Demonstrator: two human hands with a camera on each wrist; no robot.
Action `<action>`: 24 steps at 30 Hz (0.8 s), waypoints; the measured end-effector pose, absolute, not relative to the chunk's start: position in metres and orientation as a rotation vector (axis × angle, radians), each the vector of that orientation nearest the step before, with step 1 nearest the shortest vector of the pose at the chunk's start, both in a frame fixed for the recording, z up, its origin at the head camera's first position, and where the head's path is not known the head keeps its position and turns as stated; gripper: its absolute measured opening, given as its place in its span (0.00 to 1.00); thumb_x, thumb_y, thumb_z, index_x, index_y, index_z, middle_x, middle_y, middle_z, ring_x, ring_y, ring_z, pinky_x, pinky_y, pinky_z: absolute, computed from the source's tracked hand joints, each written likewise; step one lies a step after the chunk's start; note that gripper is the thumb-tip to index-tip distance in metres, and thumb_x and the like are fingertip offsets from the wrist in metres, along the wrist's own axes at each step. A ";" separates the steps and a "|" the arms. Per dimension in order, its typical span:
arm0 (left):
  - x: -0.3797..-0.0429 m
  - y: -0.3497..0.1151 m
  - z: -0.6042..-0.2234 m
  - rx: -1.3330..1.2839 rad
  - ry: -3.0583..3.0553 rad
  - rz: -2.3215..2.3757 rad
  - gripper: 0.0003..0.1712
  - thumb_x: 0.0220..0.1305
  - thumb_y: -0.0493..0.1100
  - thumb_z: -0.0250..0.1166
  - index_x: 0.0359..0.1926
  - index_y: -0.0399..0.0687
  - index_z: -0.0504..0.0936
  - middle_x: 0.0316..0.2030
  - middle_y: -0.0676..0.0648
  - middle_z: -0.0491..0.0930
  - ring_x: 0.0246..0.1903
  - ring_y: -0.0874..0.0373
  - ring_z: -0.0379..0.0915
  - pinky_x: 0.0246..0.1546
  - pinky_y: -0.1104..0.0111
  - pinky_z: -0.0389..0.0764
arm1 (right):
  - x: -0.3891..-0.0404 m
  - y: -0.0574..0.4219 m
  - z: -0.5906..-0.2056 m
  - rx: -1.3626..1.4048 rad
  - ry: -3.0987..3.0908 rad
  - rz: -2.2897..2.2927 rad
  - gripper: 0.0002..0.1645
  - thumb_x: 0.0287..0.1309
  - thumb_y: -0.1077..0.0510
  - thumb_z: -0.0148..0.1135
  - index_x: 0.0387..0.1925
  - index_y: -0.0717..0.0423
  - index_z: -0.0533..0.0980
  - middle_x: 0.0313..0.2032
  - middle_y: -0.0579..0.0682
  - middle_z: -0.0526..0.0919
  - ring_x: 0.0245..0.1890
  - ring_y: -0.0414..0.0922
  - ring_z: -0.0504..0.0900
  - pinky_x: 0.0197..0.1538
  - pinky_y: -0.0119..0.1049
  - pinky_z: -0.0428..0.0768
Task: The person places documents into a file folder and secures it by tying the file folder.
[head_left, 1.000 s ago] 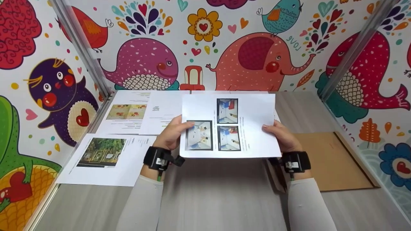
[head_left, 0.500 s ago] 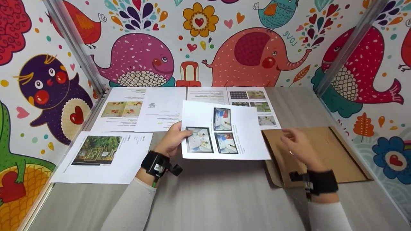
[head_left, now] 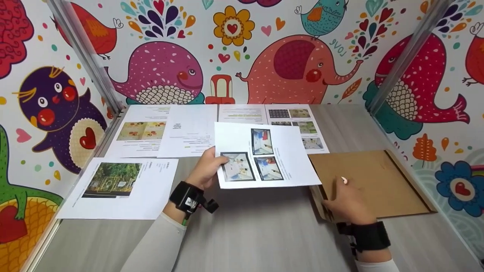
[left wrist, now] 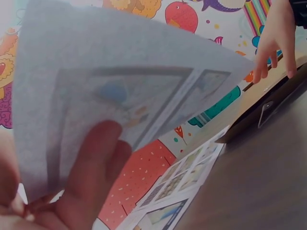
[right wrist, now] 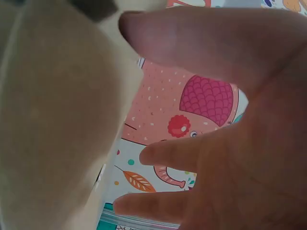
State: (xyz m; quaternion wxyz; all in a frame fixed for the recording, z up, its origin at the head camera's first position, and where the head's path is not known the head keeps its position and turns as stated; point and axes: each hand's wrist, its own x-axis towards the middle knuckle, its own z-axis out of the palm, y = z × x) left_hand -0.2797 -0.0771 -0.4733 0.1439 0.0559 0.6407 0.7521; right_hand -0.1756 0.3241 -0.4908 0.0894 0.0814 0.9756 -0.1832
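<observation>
My left hand [head_left: 204,168] pinches the left edge of a printed sheet of paper [head_left: 287,151], thumb on top over one of its pictures. The sheet is held above the table, its lower right corner overlapping a brown kraft paper document envelope [head_left: 382,181]. Over the envelope's left end is my right hand [head_left: 351,204], thumb and fingers spread. In the right wrist view the fingers [right wrist: 168,155] are straight beside the envelope's brown surface [right wrist: 57,115]. From the left wrist view, the sheet [left wrist: 115,43] is seen from behind, and a thin metal clasp [left wrist: 265,112] shows at the envelope's edge.
Several printed sheets lie in a row at the back, among them one with food pictures [head_left: 138,147] and one with small photos [head_left: 314,132]. A sheet with a green garden picture [head_left: 151,204] lies at the left. Cartoon-printed walls [head_left: 234,56] enclose the table [head_left: 249,234].
My right hand has let go of the sheet and moved right and down to the envelope. The left hand keeps the sheet, now lower, and the back-row sheets show more.
</observation>
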 end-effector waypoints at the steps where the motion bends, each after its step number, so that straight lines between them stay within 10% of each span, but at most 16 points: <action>1: -0.279 -0.076 -0.474 0.162 1.839 2.170 0.28 0.73 0.27 0.50 0.72 0.30 0.68 0.61 0.30 0.80 0.50 0.46 0.88 0.52 0.59 0.90 | -0.175 0.324 -0.492 0.253 2.892 -0.541 0.60 0.57 0.49 0.76 0.77 0.74 0.54 0.66 0.83 0.61 0.56 0.74 0.72 0.57 0.72 0.78; 8: -0.274 -0.068 -0.477 0.137 1.838 2.154 0.26 0.72 0.27 0.51 0.70 0.28 0.69 0.57 0.29 0.82 0.45 0.48 0.89 0.48 0.59 0.91 | -0.177 0.328 -0.495 0.261 2.889 -0.536 0.55 0.55 0.55 0.72 0.75 0.75 0.56 0.64 0.83 0.65 0.53 0.71 0.75 0.56 0.69 0.80; 17: -0.269 -0.056 -0.488 0.174 1.852 2.095 0.28 0.70 0.27 0.51 0.70 0.28 0.69 0.57 0.28 0.83 0.45 0.47 0.89 0.48 0.58 0.91 | -0.175 0.324 -0.499 0.044 3.136 -0.416 0.25 0.65 0.73 0.48 0.60 0.86 0.63 0.51 0.85 0.71 0.45 0.75 0.80 0.47 0.67 0.83; 24: -0.264 -0.047 -0.493 0.229 1.855 2.030 0.26 0.68 0.27 0.52 0.67 0.25 0.71 0.51 0.30 0.85 0.40 0.50 0.89 0.46 0.60 0.91 | -0.174 0.321 -0.497 0.067 3.213 -0.435 0.27 0.64 0.74 0.47 0.63 0.82 0.61 0.55 0.84 0.70 0.44 0.76 0.81 0.46 0.69 0.82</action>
